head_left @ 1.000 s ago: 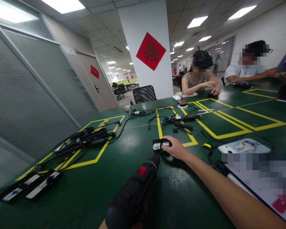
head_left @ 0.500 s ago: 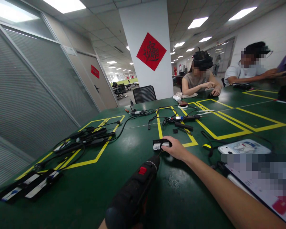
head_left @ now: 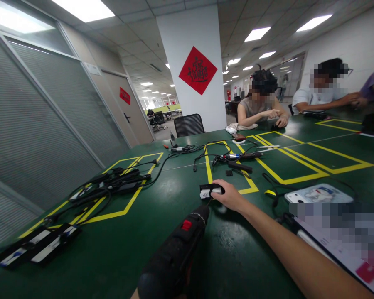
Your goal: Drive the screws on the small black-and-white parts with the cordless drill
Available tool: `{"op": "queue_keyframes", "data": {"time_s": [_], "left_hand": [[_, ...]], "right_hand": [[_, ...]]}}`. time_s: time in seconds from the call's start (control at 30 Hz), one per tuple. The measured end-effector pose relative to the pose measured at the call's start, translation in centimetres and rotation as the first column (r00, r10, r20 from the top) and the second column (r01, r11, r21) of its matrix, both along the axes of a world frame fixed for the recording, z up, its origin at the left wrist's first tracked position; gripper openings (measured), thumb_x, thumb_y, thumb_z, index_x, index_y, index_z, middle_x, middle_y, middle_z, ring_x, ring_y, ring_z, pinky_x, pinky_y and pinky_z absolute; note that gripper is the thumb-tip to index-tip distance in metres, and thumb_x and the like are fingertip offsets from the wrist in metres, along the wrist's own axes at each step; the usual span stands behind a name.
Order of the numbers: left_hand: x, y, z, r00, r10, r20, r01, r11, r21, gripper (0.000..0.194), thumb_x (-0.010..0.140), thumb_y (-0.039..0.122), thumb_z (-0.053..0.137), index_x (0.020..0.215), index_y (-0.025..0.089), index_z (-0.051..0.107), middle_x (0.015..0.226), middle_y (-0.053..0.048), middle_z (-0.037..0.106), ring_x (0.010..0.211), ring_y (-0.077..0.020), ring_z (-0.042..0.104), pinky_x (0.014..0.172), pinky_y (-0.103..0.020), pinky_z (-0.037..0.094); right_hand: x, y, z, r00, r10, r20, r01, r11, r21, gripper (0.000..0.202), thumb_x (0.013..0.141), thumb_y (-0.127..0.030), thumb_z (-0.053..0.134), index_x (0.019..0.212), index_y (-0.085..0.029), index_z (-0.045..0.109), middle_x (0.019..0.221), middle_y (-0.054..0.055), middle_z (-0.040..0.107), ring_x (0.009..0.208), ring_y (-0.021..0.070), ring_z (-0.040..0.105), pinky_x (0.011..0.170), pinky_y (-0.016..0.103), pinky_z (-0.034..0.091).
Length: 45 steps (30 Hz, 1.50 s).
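Right hand (head_left: 229,196) gripping a small black-and-white block (head_left: 206,193), power drill (head_left: 176,241) near its thumb, left hand (head_left: 135,294) mostly hidden, can't tell its grip

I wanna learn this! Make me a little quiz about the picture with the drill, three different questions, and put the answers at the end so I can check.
1. Which hand holds the small black-and-white piece?
2. What colour is the tape on the green table?
A) blue
B) yellow
C) pink
3. True or false: the front end of the drill points toward the piece.

Key:
1. The right hand.
2. B
3. True
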<state>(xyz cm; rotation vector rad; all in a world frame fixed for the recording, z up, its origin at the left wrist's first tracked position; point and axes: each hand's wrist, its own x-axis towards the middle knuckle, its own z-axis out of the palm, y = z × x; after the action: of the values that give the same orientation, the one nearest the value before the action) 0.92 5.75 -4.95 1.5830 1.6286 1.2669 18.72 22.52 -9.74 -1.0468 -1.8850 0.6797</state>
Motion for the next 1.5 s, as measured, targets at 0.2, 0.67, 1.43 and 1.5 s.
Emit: {"op": "queue_keyframes", "data": {"time_s": [0.2, 0.67, 1.43, 1.5], "left_hand": [[-0.1, -0.5, 1.9, 0.99, -0.132, -0.041, 0.133, 0.991, 0.033, 0.029, 0.067, 0.022, 0.055, 0.093, 0.028, 0.065, 0.112, 0.001, 0.062, 0.111, -0.0247, 0.051, 0.102, -0.039, 0.033], [0.6, -0.9, 1.9, 1.0, -0.002, -0.014, 0.003, 0.999, 0.051, 0.032, 0.064, 0.017, 0.052, 0.088, 0.031, 0.067, 0.109, 0.005, 0.062, 0.111, -0.026, 0.051, 0.103, -0.039, 0.031], [-1.7, -0.2, 1.2, 0.933, -0.281, -0.225, 0.28, 0.959, -0.034, 0.045, 0.076, 0.011, 0.042, 0.118, 0.028, 0.051, 0.126, 0.006, 0.048, 0.117, -0.0215, 0.045, 0.1, -0.037, 0.036], [-1.8, -0.2, 1.1, 0.902, -0.29, -0.322, 0.311, 0.95, 0.017, 0.049, 0.075, 0.01, 0.043, 0.121, 0.028, 0.048, 0.127, 0.005, 0.046, 0.116, -0.023, 0.045, 0.099, -0.039, 0.038]], "right_hand": [[0.0, -0.1, 0.1, 1.0, 0.004, -0.003, -0.004, 1.0, -0.002, 0.039, 0.069, -0.027, 0.058, 0.107, -0.019, 0.053, 0.1, 0.004, 0.057, 0.088, 0.0162, 0.053, 0.081, 0.028, 0.04], [0.0, 0.0, 0.1, 1.0, -0.004, 0.0, 0.004, 1.0, -0.001, 0.039, 0.069, -0.028, 0.058, 0.107, -0.02, 0.054, 0.1, 0.004, 0.057, 0.088, 0.0165, 0.053, 0.082, 0.028, 0.04], [0.0, 0.0, 0.2, 1.0, 0.008, 0.0, -0.008, 1.0, -0.003, 0.037, 0.07, -0.027, 0.057, 0.106, -0.019, 0.054, 0.1, 0.004, 0.057, 0.088, 0.0162, 0.053, 0.081, 0.028, 0.04], [0.0, 0.0, 0.1, 1.0, 0.01, -0.002, -0.01, 1.0, -0.007, 0.037, 0.07, -0.027, 0.058, 0.106, -0.019, 0.054, 0.1, 0.004, 0.057, 0.088, 0.0162, 0.053, 0.081, 0.028, 0.04]]}}
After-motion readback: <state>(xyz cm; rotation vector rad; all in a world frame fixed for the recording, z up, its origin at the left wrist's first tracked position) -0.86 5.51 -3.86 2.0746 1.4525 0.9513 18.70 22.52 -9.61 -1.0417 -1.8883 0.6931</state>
